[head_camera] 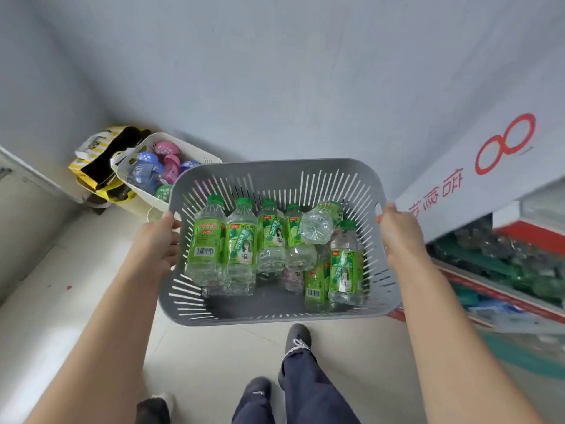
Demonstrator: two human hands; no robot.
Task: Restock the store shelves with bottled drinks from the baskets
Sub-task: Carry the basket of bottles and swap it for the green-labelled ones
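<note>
I carry a grey slotted plastic basket (275, 171) in front of me, above the floor. My left hand (162, 240) grips its left handle and my right hand (399, 231) grips its right handle. Inside lie several clear bottles with green caps and green lime-soda labels (240, 249), most side by side, one turned bottom-up (316, 225) on top of the others. The store shelf (504, 270) with green and clear bottles stands low at the right, blurred.
A cream basket (171, 142) holding small blue, pink and green bottles sits on the floor by the wall at the back left, beside a yellow and black bag (101, 163). A white sign with red characters (477, 175) hangs over the shelf. My legs and shoes (298, 338) are below the basket.
</note>
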